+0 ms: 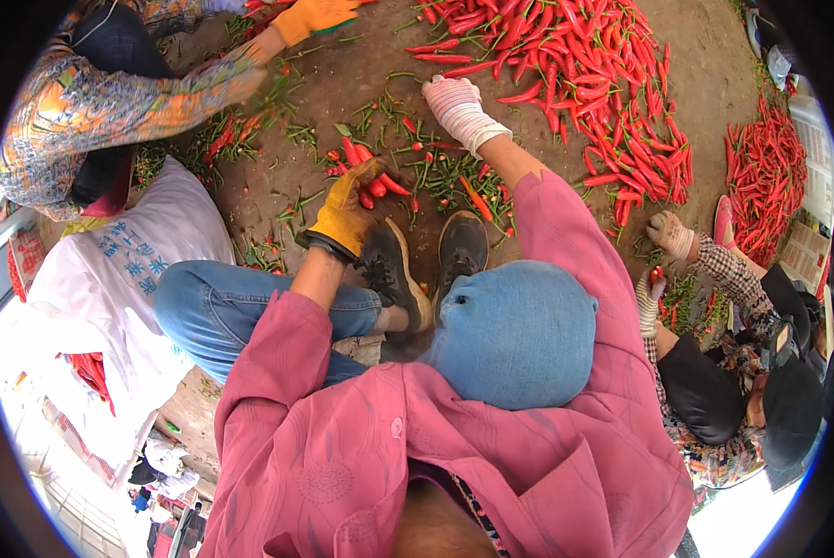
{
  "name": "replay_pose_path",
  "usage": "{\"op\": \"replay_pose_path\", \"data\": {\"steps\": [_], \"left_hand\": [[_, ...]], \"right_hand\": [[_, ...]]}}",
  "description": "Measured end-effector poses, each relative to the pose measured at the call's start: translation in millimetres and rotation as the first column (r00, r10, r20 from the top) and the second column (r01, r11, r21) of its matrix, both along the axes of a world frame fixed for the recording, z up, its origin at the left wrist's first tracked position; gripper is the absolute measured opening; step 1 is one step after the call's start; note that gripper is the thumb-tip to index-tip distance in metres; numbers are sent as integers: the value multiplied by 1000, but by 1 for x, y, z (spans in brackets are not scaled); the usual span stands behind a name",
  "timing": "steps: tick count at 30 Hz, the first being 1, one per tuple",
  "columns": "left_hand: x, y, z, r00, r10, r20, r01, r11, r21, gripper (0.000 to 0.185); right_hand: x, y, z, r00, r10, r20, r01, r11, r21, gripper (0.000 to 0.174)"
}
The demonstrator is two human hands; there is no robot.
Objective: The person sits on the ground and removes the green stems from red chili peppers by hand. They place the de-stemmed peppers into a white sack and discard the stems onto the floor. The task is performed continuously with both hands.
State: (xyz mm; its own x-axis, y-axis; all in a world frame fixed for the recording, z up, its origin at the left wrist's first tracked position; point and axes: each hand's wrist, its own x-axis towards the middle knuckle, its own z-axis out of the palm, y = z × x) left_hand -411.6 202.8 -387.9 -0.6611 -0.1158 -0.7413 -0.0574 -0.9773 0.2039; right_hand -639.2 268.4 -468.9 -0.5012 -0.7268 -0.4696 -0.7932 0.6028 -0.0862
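My left hand, in a yellow work glove with a dark cuff, is closed around several red chili peppers. Their tips and stems stick out past the fingers. Further forward, my right hand wears a white knit glove with coloured stripes. It reaches to the near left edge of a large heap of red chili peppers. The back of the glove faces me, so its fingertips and anything under them are hidden. Green stems and trimmed pepper ends lie scattered on the ground between my hands.
My shoes are just behind the scraps. A stuffed white sack with writing stands at left. Close to it, a co-worker's arm with an orange glove reaches forward. Another co-worker's gloved hand is at right, near a second pepper heap.
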Motion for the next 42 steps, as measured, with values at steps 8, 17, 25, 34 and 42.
{"op": "replay_pose_path", "data": {"steps": [8,17,25,34,42], "left_hand": [[-13,17,-15,932,-266,246,324,916,-238,14],[-7,41,-2,680,-347,645,624,-187,-759,48],[-26,-1,3,852,-321,412,476,152,-866,42],[-16,0,2,967,-170,188,247,799,-548,19],[-20,-5,-4,964,-215,155,262,859,-440,26]], "right_hand": [[48,64,56,635,-279,721,588,779,-216,30],[92,79,75,-224,-366,903,804,454,383,16],[70,34,68,-578,-129,806,744,323,585,15],[-11,33,7,959,-159,-234,116,975,-189,21],[10,52,48,838,-323,441,451,864,-223,23]]}}
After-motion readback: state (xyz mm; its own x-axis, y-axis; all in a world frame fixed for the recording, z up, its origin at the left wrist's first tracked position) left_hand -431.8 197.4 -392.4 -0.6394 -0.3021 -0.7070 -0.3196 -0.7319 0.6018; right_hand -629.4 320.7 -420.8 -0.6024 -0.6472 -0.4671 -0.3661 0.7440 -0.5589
